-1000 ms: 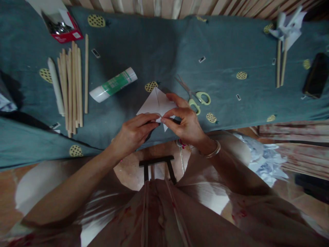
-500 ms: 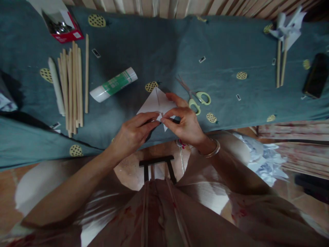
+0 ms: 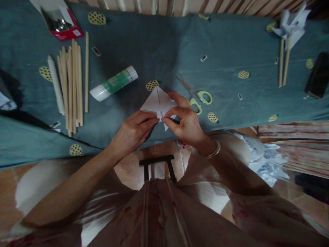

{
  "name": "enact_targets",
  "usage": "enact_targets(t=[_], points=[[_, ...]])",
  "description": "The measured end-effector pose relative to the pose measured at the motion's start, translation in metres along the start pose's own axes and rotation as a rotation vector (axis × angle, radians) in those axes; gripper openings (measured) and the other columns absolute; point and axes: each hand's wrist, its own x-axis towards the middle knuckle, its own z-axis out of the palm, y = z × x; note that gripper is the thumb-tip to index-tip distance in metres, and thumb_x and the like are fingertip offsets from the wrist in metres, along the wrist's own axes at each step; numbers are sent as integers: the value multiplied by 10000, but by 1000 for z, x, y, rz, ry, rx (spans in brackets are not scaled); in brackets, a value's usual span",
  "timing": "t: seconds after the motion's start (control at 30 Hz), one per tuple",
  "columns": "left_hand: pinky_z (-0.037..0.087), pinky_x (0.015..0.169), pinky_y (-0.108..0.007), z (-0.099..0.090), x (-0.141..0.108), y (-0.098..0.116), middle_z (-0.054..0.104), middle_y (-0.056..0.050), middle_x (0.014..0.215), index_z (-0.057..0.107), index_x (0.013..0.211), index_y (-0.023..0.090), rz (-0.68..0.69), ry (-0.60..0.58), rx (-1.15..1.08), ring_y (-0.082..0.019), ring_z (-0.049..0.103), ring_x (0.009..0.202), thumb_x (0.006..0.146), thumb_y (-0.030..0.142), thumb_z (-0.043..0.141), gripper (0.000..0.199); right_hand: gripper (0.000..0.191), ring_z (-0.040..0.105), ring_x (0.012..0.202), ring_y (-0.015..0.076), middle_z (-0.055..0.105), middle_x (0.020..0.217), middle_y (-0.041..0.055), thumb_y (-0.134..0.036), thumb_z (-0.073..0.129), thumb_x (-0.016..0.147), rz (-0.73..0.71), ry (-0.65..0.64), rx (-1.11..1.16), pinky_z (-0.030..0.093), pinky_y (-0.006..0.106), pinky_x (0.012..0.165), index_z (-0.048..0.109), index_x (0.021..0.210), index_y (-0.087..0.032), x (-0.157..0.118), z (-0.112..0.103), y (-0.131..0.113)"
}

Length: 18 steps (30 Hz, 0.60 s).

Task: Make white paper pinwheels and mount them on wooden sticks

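A white sheet of paper (image 3: 153,99) with a slit or crease running down its middle is held above the near edge of the table. My left hand (image 3: 135,132) pinches its near side between thumb and fingers. Close beside it, my right hand (image 3: 186,123) pinches the paper near the middle, its index finger bent and another finger resting along the right side. The fingertips almost meet and hide part of the paper; one pointed corner sticks out below them. Scissors with light green handles (image 3: 196,97) lie just right of my right hand.
A glue stick (image 3: 114,83) lies left of the paper, with several wooden sticks (image 3: 69,89) and a red box of shiny metal pieces (image 3: 68,34) farther left. Paper pinwheels on sticks (image 3: 290,31) and a dark phone-like object (image 3: 317,75) are at right. Folded papers (image 3: 267,161) sit below.
My left fingers have shifted slightly down and left on the paper, pressing its near side flatter. My right hand keeps its pinch. The whole view has shifted a little.
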Motion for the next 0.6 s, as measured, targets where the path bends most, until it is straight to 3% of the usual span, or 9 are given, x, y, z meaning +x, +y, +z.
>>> enact_targets(t=[0.4,0.6], points=[[626,852,-353,-1,4,0,742,-130,1115,699,1103,141,35,25,28,-211,719,984,975,182,553,198,65,529,1357,284,609,1400,52,-213,713,822,4,-21,-14,446,458,1129,688,765,-231,0,-1,-1],[634,849,-350,-1,3,-1,745,-113,1114,694,1119,180,31,24,23,-205,723,989,976,188,555,200,72,532,1350,296,627,1373,55,-203,715,818,-1,-19,-15,450,488,1123,688,761,-238,0,-1,0]])
